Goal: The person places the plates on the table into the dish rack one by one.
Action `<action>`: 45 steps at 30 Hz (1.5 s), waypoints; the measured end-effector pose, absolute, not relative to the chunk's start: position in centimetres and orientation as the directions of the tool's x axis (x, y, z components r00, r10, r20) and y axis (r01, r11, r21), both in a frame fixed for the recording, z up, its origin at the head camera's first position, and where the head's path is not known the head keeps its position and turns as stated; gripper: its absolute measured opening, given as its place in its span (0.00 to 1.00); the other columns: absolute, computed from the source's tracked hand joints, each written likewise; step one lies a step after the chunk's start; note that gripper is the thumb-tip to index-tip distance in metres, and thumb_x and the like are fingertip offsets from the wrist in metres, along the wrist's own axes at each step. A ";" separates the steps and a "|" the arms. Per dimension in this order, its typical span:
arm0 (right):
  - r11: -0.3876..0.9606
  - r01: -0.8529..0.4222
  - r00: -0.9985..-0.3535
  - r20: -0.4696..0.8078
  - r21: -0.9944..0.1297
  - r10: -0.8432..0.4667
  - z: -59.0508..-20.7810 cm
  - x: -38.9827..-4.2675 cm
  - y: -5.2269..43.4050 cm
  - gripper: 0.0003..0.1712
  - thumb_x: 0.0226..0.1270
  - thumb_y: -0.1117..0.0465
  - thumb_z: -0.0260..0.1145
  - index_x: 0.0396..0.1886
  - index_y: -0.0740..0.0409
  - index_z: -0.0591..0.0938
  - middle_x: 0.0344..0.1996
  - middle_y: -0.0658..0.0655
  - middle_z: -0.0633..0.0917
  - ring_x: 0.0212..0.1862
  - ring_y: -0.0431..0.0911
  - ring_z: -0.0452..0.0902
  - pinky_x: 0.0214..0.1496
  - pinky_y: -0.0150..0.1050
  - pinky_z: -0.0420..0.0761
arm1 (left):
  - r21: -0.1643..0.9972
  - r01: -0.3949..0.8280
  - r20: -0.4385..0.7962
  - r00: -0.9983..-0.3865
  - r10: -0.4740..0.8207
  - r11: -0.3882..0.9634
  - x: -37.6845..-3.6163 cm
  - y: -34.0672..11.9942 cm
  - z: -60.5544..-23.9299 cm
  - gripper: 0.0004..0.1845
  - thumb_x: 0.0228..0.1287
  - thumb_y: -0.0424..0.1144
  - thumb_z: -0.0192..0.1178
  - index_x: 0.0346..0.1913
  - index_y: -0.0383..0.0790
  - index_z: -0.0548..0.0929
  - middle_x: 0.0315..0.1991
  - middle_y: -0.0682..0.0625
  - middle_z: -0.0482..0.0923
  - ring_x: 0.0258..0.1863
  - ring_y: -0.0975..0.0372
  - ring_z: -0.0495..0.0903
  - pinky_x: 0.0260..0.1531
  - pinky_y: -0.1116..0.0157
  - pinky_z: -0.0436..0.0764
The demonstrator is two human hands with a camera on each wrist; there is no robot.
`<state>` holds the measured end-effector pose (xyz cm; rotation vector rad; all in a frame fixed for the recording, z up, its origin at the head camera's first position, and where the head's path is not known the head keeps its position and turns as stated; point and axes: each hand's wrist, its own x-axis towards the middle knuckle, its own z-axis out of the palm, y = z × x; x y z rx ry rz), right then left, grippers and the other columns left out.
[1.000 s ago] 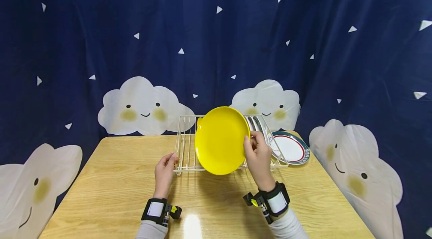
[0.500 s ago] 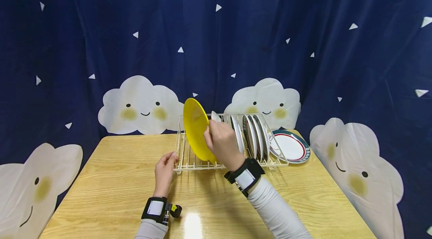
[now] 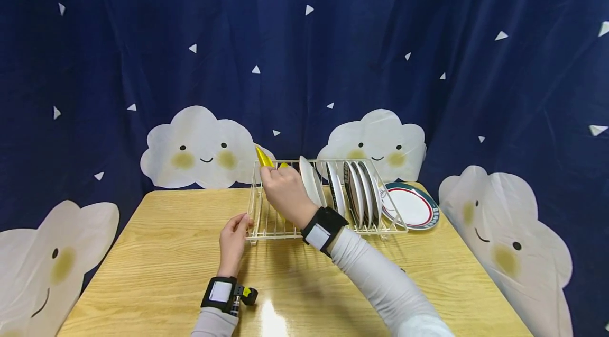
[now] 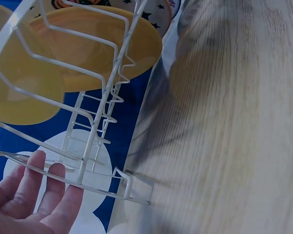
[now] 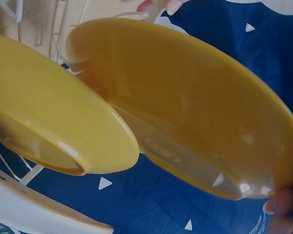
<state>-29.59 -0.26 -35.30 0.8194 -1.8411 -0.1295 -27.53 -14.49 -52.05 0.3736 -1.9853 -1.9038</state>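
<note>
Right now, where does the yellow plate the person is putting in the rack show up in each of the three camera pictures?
Head: only the top edge of the yellow plate peeks above the right hand, at the left end of the rack.
Left wrist: seen through the rack wires, upper left.
Right wrist: fills the frame's middle and right, fingertips pinching its rim.
Shared landmark: the white wire rack, in all three.

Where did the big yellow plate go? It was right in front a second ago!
The right hand turned the yellow plate on edge, carried it left and lowered it into the left end of the white rack, beside another yellow plate. It still grips the plate's rim. The left hand stayed on the rack's left corner, and the striped plate stayed flat on the table.
</note>
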 end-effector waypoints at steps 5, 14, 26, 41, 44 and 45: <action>0.753 -0.423 -0.257 0.730 0.505 -0.634 -35.8 -29.8 -1.4 0.09 0.60 0.68 0.49 0.25 0.57 0.75 0.15 0.50 0.81 0.16 0.40 0.74 0.18 0.32 0.67 | 0.988 0.129 0.152 -0.888 -0.434 0.082 -29.9 -15.5 -55.9 0.26 0.59 0.58 0.51 0.49 0.40 0.77 0.36 0.49 0.82 0.37 0.65 0.79 0.33 0.71 0.75; 0.730 -0.387 -0.349 0.643 0.563 -0.681 -38.1 -30.1 -2.7 0.07 0.60 0.66 0.51 0.27 0.57 0.75 0.15 0.49 0.81 0.18 0.38 0.75 0.22 0.32 0.70 | 0.988 0.145 0.157 -0.876 -0.457 0.062 -31.2 -15.8 -58.0 0.25 0.56 0.62 0.53 0.46 0.46 0.79 0.34 0.51 0.82 0.37 0.63 0.80 0.33 0.71 0.76; 0.793 -0.325 -0.440 0.659 0.516 -0.610 -40.2 -30.0 -3.8 0.08 0.63 0.63 0.50 0.27 0.54 0.74 0.10 0.46 0.75 0.15 0.38 0.71 0.18 0.31 0.69 | 0.989 0.136 0.145 -0.887 -0.439 0.054 -28.9 -15.1 -55.1 0.24 0.59 0.57 0.53 0.48 0.41 0.78 0.35 0.49 0.82 0.36 0.61 0.80 0.34 0.67 0.76; 0.850 -0.272 -0.515 0.678 0.451 -0.524 -40.1 -29.2 -3.7 0.05 0.61 0.58 0.55 0.30 0.55 0.73 0.11 0.47 0.76 0.13 0.39 0.72 0.13 0.33 0.69 | 0.987 0.128 0.157 -0.877 -0.454 0.095 -29.4 -15.1 -55.1 0.28 0.57 0.60 0.53 0.47 0.40 0.79 0.35 0.47 0.82 0.36 0.60 0.80 0.32 0.69 0.76; 0.848 -0.270 -0.522 0.671 0.456 -0.526 -40.5 -28.9 -3.6 0.07 0.59 0.58 0.56 0.34 0.57 0.72 0.09 0.47 0.74 0.12 0.38 0.70 0.12 0.33 0.68 | 0.987 0.130 0.157 -0.873 -0.462 0.091 -30.6 -15.5 -57.1 0.28 0.54 0.63 0.53 0.46 0.44 0.79 0.33 0.52 0.82 0.35 0.65 0.79 0.30 0.71 0.75; 0.847 -0.266 -0.527 0.666 0.461 -0.528 -40.6 -28.8 -3.6 0.09 0.58 0.58 0.56 0.36 0.57 0.72 0.08 0.47 0.73 0.11 0.38 0.69 0.12 0.33 0.68 | 0.986 0.138 0.164 -0.872 -0.461 0.090 -30.7 -15.6 -57.3 0.27 0.54 0.63 0.53 0.46 0.45 0.79 0.33 0.52 0.82 0.34 0.65 0.79 0.30 0.71 0.75</action>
